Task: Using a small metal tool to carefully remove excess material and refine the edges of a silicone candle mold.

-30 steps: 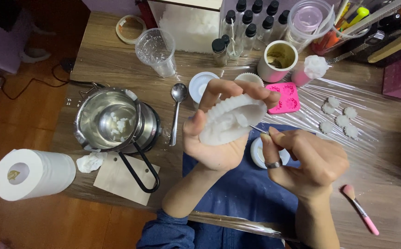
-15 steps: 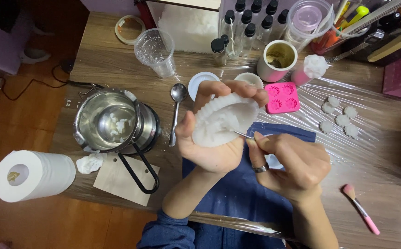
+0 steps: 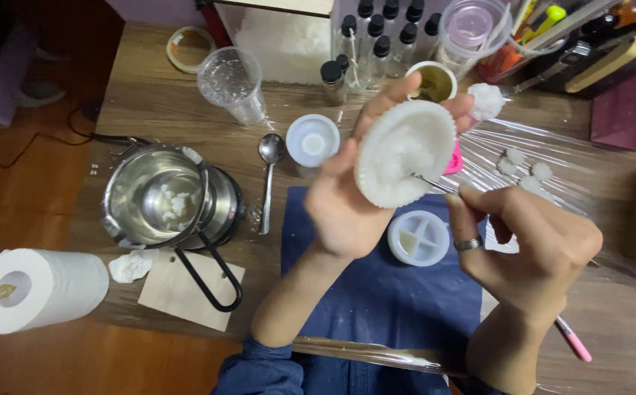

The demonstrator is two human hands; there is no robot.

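My left hand (image 3: pixel 343 212) holds up a white fluted cup mould (image 3: pixel 404 152) filled with white waxy flakes, its opening tilted toward me. My right hand (image 3: pixel 530 241), with a ring on one finger, pinches a thin metal tool (image 3: pixel 431 181) whose tip pokes into the white material inside the mould. Both hands hover above a dark blue cloth (image 3: pixel 384 292), and a round white lid with a cross pattern (image 3: pixel 418 238) lies on the cloth just below them.
A steel pot with white bits (image 3: pixel 159 196) sits on a burner at left, a spoon (image 3: pixel 268 175) beside it. Paper roll (image 3: pixel 36 289), plastic cup (image 3: pixel 232 84), dark-capped bottles (image 3: pixel 365 44), white dish (image 3: pixel 312 140), small white flower shapes (image 3: pixel 523 167) and a pink brush (image 3: pixel 572 340) surround the cloth.
My left hand has lifted the mould up and to the right, tilting it more toward me. My right hand followed rightward, keeping the tool tip inside. The round lid is now uncovered.
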